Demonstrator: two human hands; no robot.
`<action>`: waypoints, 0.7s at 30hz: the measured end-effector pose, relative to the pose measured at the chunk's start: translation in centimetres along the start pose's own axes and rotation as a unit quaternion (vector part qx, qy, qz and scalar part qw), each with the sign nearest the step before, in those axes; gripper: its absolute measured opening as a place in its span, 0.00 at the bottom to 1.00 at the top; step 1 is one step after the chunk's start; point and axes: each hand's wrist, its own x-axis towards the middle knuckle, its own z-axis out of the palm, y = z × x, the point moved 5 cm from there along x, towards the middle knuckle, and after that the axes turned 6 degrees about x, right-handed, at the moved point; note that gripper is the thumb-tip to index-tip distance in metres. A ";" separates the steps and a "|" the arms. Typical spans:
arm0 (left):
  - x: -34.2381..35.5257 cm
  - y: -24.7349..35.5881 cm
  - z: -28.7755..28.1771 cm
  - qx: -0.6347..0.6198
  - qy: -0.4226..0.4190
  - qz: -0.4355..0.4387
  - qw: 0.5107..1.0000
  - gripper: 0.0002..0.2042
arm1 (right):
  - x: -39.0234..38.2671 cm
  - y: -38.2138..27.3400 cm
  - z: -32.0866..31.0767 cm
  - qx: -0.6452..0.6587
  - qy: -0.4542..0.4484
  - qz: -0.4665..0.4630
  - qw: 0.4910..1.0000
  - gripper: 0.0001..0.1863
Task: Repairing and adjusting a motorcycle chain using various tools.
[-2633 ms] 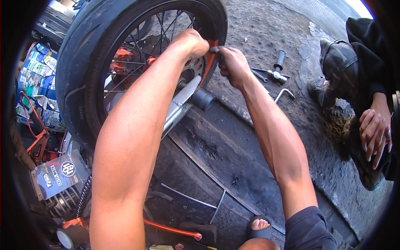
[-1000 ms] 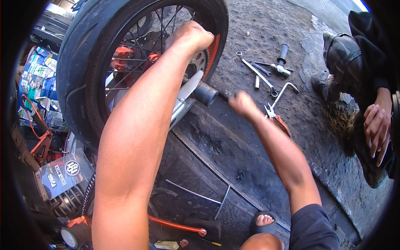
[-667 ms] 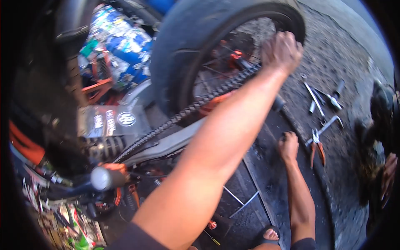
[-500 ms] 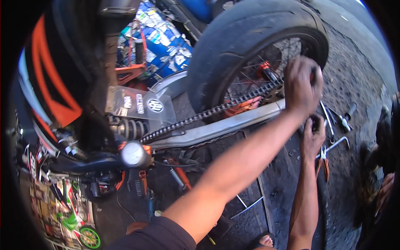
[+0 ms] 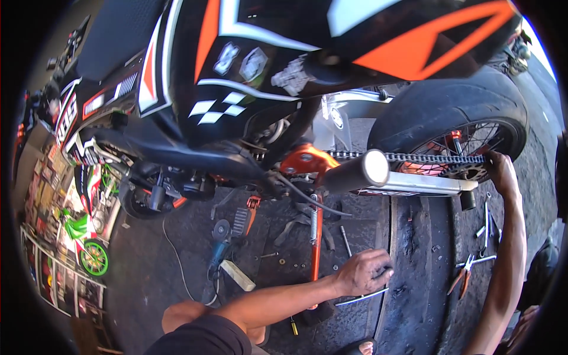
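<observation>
A motorcycle's drive chain [image 5: 414,157] runs along above the silver swingarm [image 5: 426,184] to the rear sprocket [image 5: 467,171] beside the rear wheel. At the chain's rear end, my right hand [image 5: 502,173] is closed on the chain, its fingertips partly hidden behind it. My left hand [image 5: 365,272] hangs over the dark floor, below the exhaust end [image 5: 374,168] and away from the bike. Its fingers are curled in; whatever they hold, if anything, is too dark to make out. Close beneath it lies a T-handle wrench [image 5: 362,297].
The rear tire [image 5: 455,106] rises at the upper right. An orange kickstand [image 5: 316,245] reaches down at mid-floor. Pliers [image 5: 464,278] and wrenches lie near my right forearm. An angle grinder [image 5: 220,245] with a cord rests left. A green-wheeled small motorcycle [image 5: 89,236] stands far left.
My view has swung left, showing more of the motorcycle. The left hand has left the rear wheel and moved down and left over the floor. My right hand has come up to the chain.
</observation>
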 end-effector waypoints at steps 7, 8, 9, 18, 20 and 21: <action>-2.5 -4.5 -0.5 -0.129 0.157 -0.207 0.957 0.07 | 0.6 1.3 1.7 -0.071 0.028 -0.038 0.996 0.13; -2.5 -4.9 0.4 -0.145 0.138 -0.231 0.952 0.07 | 0.6 2.3 1.1 -0.094 0.012 -0.019 0.995 0.14; -2.6 -5.5 1.4 -0.158 0.119 -0.256 0.946 0.07 | 0.7 3.7 0.5 -0.114 -0.003 0.000 0.993 0.16; -5.3 -8.7 2.0 -0.145 0.191 -0.297 0.924 0.16 | 2.2 1.9 -3.9 -0.157 -0.003 -0.018 0.987 0.18; -4.1 -9.3 2.0 -0.166 0.226 -0.314 0.907 0.17 | 2.2 5.1 -7.0 -0.148 0.060 -0.082 0.984 0.18; -3.8 -10.0 1.5 -0.180 0.213 -0.323 0.904 0.17 | 2.3 4.5 -7.0 -0.123 0.092 -0.102 0.983 0.17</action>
